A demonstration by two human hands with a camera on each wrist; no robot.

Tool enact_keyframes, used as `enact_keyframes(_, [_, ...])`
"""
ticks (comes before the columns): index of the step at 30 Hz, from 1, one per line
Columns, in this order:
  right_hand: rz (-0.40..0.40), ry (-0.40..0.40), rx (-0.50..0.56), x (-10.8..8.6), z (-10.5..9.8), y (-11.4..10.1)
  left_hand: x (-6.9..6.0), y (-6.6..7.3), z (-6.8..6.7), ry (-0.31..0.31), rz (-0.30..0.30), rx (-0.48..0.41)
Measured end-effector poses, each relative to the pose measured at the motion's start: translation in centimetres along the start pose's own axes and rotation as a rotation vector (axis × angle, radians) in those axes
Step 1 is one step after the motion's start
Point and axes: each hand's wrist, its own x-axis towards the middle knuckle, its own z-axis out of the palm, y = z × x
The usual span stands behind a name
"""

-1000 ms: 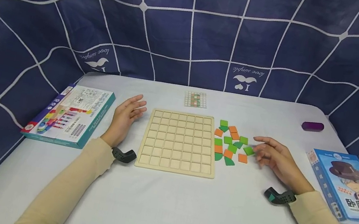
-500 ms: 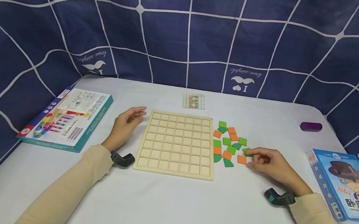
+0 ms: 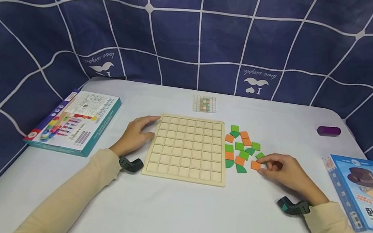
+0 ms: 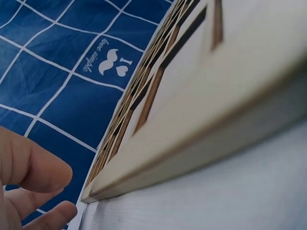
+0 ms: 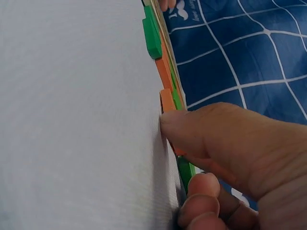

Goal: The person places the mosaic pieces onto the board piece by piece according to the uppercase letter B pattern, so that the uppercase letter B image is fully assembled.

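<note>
A pale wooden grid board (image 3: 188, 149) lies on the white table. My left hand (image 3: 134, 134) is at its left edge, fingers loosely bent, fingertips by the upper left corner; in the left wrist view the fingers (image 4: 36, 165) show beside the rim with nothing in them. Right of the board is a loose group of green tiles (image 3: 239, 146) and orange tiles (image 3: 240, 160), some square, some with a rounded side. At the group's near right side, my right hand (image 3: 283, 172) pinches an orange square tile (image 3: 255, 165) between thumb and index finger; the right wrist view shows the thumb (image 5: 180, 127) against it.
Behind the board lies a small pattern card (image 3: 205, 104). A teal-edged game box (image 3: 75, 122) is at the left, a blue game box (image 3: 367, 194) at the right. A purple cylinder (image 3: 328, 131) lies at the back right, before the dark blue checked cloth (image 3: 223, 35).
My right hand has come down from above the tiles, first to a green tile, then to the orange square tile, which it now pinches. My left hand has moved right to the board's edge.
</note>
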Motion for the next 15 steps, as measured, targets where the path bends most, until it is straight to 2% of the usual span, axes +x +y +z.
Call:
enact_keyframes(5, [-0.001,0.005,-0.015,0.07,-0.18,-0.33,-0.33,0.08,-0.05,-0.037,-0.025,0.038])
enact_keyframes(9, [-0.005,0.010,-0.019,0.21,-0.43,-0.66,-0.49,0.06,-0.26,-0.066,-0.023,0.056])
enact_keyframes(15, [0.022,-0.003,-0.012,0.64,-0.72,-1.03,-0.45,0.09,-0.48,-0.081,0.020,0.084])
